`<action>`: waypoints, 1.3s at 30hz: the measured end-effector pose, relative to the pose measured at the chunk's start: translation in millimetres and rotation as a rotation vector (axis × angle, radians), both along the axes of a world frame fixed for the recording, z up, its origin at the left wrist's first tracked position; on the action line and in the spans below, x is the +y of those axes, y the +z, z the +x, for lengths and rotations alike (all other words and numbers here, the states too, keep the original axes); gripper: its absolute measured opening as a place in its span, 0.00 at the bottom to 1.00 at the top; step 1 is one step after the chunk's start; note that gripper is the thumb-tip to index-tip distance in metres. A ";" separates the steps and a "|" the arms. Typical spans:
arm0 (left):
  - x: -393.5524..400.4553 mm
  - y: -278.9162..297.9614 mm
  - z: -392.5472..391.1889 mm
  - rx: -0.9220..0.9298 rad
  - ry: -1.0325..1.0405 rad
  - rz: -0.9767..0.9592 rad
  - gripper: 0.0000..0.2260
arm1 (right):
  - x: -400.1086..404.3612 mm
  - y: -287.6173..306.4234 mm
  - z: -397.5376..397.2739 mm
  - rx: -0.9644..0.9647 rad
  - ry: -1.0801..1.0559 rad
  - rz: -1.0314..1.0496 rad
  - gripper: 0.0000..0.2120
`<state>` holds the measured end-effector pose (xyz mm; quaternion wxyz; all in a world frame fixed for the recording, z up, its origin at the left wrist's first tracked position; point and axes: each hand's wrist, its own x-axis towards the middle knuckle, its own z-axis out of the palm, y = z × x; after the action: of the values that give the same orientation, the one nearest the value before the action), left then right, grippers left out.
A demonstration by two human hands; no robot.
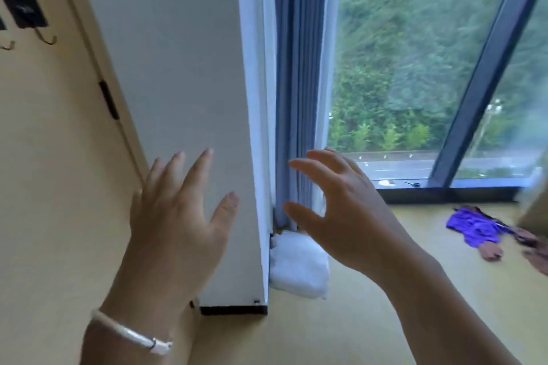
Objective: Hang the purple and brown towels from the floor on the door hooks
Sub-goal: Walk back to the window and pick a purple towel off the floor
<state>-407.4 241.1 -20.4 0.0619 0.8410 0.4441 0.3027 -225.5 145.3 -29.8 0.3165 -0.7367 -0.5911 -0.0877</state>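
The purple towel (474, 228) lies crumpled on the floor at the right, below the window. The brown towel (504, 246) lies partly under it and beside it. Black-backed metal hooks (44, 37) are fixed to the beige door (44, 157) at the upper left. My left hand (175, 222) is raised in front of the white wall, fingers spread, holding nothing. My right hand (338, 210) is held up in front of the curtain, fingers loosely spread, empty. Both hands are far from the towels and the hooks.
A white wall corner (192, 83) juts out between door and window. Blue-grey curtains (299, 83) hang beside it, with a white bag (299, 270) at their foot. A large window with a dark frame (480, 80) fills the right. The floor (370, 320) is beige.
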 end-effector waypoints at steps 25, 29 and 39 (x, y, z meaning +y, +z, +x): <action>-399.9 -15.5 412.2 0.082 -1.233 -0.006 0.31 | -502.2 -5.9 223.0 0.045 -1.143 0.073 0.27; -467.9 -16.4 447.1 0.103 -1.401 0.008 0.33 | -562.1 -11.7 226.6 0.032 -1.301 0.050 0.26; -571.5 -38.3 540.7 0.184 -1.680 -0.001 0.32 | -647.1 -39.5 266.5 0.120 -1.614 0.079 0.24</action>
<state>133.2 -330.4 -58.7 0.2304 0.9131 -0.3252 0.0863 40.9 -501.8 -69.4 0.2124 -0.9279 0.1442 -0.2702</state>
